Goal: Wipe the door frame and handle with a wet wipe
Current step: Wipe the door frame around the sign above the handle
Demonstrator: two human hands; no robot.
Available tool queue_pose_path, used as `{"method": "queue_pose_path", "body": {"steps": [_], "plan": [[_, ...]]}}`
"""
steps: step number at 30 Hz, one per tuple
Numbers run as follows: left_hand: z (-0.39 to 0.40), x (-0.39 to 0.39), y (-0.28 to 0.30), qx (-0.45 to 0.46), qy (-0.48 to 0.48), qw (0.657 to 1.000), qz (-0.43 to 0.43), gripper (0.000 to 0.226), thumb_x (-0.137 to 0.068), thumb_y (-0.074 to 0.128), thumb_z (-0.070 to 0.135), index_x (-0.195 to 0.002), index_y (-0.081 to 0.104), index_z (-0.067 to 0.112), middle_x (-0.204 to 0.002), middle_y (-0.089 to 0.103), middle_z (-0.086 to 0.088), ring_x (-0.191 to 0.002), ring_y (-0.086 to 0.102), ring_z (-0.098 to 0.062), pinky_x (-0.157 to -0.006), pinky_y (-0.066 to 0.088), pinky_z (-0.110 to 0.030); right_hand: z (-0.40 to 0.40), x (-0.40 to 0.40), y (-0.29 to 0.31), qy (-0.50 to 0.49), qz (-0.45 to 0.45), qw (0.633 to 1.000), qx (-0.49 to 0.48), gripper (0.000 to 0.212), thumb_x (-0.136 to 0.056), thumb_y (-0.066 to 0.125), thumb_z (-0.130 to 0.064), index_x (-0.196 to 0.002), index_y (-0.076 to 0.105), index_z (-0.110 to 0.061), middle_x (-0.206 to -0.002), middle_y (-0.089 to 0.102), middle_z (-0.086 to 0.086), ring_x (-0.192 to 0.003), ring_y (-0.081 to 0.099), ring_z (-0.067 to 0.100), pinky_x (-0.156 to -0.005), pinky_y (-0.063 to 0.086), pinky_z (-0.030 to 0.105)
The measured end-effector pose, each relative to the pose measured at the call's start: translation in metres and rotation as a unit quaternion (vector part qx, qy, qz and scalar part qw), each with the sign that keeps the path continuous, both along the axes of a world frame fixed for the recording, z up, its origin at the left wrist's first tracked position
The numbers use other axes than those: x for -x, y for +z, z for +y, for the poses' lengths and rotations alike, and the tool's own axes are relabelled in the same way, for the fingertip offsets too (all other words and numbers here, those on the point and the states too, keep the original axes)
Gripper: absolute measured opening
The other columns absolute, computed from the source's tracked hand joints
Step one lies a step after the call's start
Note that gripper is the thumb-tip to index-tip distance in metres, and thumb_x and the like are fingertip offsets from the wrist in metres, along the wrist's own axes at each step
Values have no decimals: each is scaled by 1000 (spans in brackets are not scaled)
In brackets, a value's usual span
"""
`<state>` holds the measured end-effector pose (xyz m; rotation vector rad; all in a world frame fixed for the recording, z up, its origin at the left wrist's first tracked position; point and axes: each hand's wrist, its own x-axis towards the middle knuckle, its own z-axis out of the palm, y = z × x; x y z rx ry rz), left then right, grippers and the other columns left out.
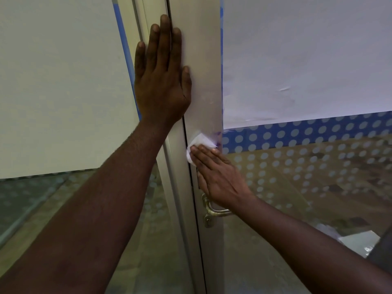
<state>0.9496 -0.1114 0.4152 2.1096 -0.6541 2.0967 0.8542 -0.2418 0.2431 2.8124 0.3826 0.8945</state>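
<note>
A pale door frame [201,60] runs top to bottom through the middle of the view. My left hand [162,79] lies flat on it, fingers together and pointing up, holding nothing. Lower down, my right hand [218,177] presses a crumpled white wet wipe [198,145] against the frame with its fingertips. The wipe sticks out above and to the left of the fingers. Just below that hand, a brass handle [214,211] juts from the frame, partly hidden by my wrist, with a keyhole under it.
Glass panels flank the frame. The right panel [307,60] has white paper over its upper part and a blue band with pale dots below. The left panel [59,81] is also papered. Something white and crumpled [358,240] lies low at the right.
</note>
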Motion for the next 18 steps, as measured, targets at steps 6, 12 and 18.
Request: {"method": "queue_pose_path", "body": {"steps": [6, 12, 18], "plan": [[-1, 1, -1, -3, 3, 1000, 9, 54, -104, 34, 32, -151, 27, 7, -157, 28, -18, -146, 22, -30, -120, 14, -45, -10, -7, 21, 0, -75, 994, -81, 56, -98, 27, -34, -150, 19, -13, -158, 14, 4, -147, 8, 15, -120, 6, 34], [-1, 2, -1, 1, -6, 1000, 10, 55, -103, 34, 32, -150, 28, 4, -156, 29, -18, -146, 24, -30, -120, 15, -45, -21, 7, -1, 2, -43, 997, -58, 54, -99, 26, -34, -148, 23, -13, -156, 19, 6, -146, 12, 15, -120, 15, 37], [-3, 0, -3, 15, -7, 1000, 9, 55, -103, 34, 32, -151, 27, 4, -157, 28, -18, -146, 23, -29, -121, 13, -41, -13, -9, 34, 13, -125, 987, -100, 50, -100, 35, -28, -146, 33, -9, -154, 28, 7, -144, 18, 15, -119, 11, 31]]}}
